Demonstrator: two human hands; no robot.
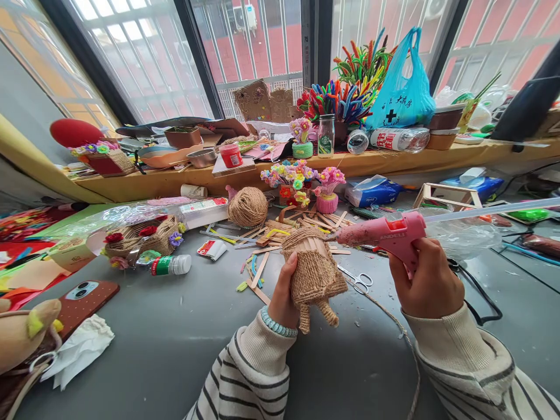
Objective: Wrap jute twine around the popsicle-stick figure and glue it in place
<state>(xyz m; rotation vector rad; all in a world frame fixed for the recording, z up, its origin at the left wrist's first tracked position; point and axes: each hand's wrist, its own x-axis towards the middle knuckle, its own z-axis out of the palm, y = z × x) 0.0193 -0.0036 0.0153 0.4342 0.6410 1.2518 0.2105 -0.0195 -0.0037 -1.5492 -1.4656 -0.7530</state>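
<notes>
My left hand (pixel 284 290) grips a small twine-wrapped craft piece (pixel 315 274) with two stubby legs pointing down toward me. Pale wooden sticks show in a gap near its top. My right hand (pixel 426 279) is wrapped round the handle of a pink hot glue gun (pixel 385 236), with a long clear glue stick (pixel 490 208) jutting from its back. The gun's nozzle is at the upper right edge of the craft piece; whether it touches is hard to tell. A strand of twine (pixel 405 332) trails over the table below the gun.
Scissors (pixel 359 281) lie just behind the craft piece. Beyond are loose wooden sticks (pixel 260 269), a twine ball (pixel 248 207) and pipe-cleaner flowers (pixel 291 175). A small bottle (pixel 171 265), a phone (pixel 90 303) and crumpled tissue (pixel 81 350) lie left. A black cable (pixel 483 300) loops at right.
</notes>
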